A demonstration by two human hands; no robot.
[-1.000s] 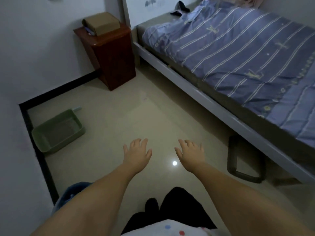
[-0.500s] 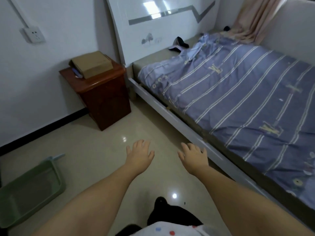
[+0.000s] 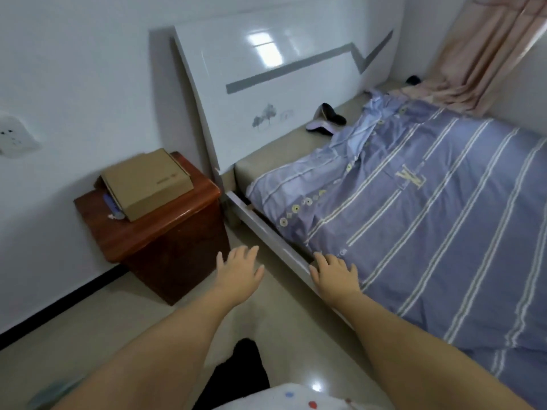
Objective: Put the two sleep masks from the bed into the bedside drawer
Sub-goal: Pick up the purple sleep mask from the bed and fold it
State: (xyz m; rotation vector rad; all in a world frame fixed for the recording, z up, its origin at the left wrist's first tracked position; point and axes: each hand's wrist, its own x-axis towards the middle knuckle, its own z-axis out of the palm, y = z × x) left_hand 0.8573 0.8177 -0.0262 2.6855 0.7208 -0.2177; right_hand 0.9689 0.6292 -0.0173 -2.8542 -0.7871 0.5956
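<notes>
Two sleep masks lie at the head of the bed (image 3: 266, 164), on the bare mattress by the headboard: a black mask (image 3: 333, 113) propped up, and a pale lilac mask (image 3: 321, 127) flat in front of it. The reddish-brown bedside cabinet (image 3: 165, 244) stands left of the bed; its drawer front shows no gap. My left hand (image 3: 239, 269) hovers empty, fingers spread, in front of the cabinet's right corner. My right hand (image 3: 334, 272) is also empty and spread, over the bed rail and the edge of the quilt. Both hands are far from the masks.
A cardboard box (image 3: 148, 182) lies on the cabinet top over a thin blue item. A blue striped quilt (image 3: 429, 226) covers most of the bed. A white headboard (image 3: 266, 93) stands behind, a pink curtain (image 3: 479, 54) hangs at far right, and a wall socket (image 3: 14, 137) is at left.
The view has swung up and moved closer to the bed head and cabinet. Both hands stay empty and spread, now reaching the cabinet corner and bed rail. The green tray has left the view.
</notes>
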